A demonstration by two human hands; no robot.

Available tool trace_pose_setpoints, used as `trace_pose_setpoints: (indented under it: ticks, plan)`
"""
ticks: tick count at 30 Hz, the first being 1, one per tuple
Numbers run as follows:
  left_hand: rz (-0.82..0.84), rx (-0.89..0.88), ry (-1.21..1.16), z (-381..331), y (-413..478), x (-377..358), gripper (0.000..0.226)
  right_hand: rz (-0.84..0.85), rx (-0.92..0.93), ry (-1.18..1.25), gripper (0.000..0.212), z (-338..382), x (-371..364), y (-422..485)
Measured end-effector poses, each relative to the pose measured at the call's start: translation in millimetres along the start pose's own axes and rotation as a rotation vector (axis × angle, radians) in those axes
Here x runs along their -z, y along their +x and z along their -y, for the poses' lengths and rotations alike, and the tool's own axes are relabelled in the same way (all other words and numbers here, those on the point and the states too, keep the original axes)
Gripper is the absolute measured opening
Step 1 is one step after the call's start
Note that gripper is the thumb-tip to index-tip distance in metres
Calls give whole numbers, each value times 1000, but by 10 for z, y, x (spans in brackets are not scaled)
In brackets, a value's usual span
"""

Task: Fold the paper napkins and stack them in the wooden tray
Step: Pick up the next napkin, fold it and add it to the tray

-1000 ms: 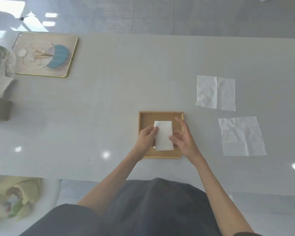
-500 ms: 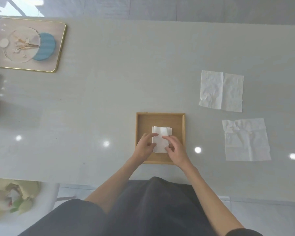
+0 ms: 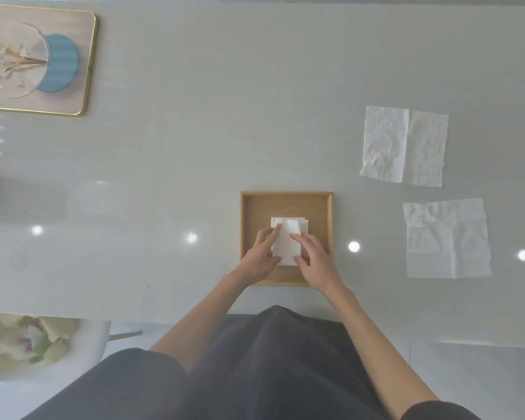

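A square wooden tray [image 3: 285,204] sits on the pale table near its front edge. Inside it lies a folded white napkin [image 3: 287,245], resting on another folded napkin whose far edge peeks out behind. My left hand [image 3: 262,257] holds the top napkin's left side, fingers on it. My right hand [image 3: 314,262] grips its right side, thumb and fingers on the paper. To the right of the tray lie two unfolded, creased napkins: one farther away [image 3: 403,147] and one nearer [image 3: 446,239].
A gold-rimmed serving tray [image 3: 87,86] with a glass dish and a blue round object stands at the far left. A chair with pale cloth items [image 3: 28,341] is below the table's front left edge. My dark clothing fills the bottom.
The folded napkin has come down into the tray onto the one below, and both hands have settled closer on it. The camera has tilted, shifting the scene slightly.
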State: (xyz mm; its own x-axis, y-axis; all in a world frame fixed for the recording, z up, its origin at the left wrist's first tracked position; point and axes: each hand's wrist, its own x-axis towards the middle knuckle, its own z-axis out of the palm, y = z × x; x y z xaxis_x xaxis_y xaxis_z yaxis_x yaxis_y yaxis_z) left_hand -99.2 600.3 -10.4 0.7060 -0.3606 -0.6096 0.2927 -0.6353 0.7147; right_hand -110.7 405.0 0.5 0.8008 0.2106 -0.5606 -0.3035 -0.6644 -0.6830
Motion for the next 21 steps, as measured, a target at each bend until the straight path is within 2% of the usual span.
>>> trace_pose_setpoints:
  ticks: [12, 18, 21]
  plan:
    - [-21, -38, 199, 6, 18, -37, 86, 0, -14, 7, 59, -71, -36, -34]
    - [-36, -13, 246, 22, 28, -105, 93, 45, -57, -188, 71, -132, -82, -13]
    - [-81, -59, 302, 40, 18, -130, 100, 38, -39, -286, 76, -109, -96, -8]
